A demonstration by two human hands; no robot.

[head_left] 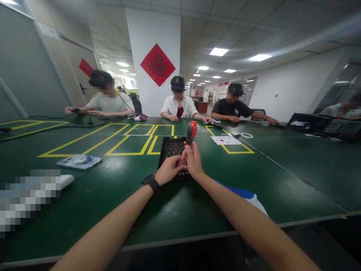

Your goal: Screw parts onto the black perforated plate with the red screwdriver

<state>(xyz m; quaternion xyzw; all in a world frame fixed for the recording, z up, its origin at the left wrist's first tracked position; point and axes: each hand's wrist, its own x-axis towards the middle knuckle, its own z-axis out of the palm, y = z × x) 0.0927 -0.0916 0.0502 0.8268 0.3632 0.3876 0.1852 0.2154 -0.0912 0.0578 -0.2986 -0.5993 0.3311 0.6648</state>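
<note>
Bare green table [296, 177] lies open across the right of the frame and in the lower middle between the forearms. At centre a black tray [169, 148] blocks the way. The left hand [168, 170] and right hand [194, 162] meet at its near edge, the right holding a red screwdriver [191, 133] upright. A flat packet [79, 162] lies centre-left, and a blue-and-white object [248, 196] shows just behind the right forearm.

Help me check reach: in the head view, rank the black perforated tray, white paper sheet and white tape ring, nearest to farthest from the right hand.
From the right hand:
1. Black perforated tray, right by it, leftward.
2. White paper sheet, back and right.
3. White tape ring, beyond the sheet, rightmost.
</note>
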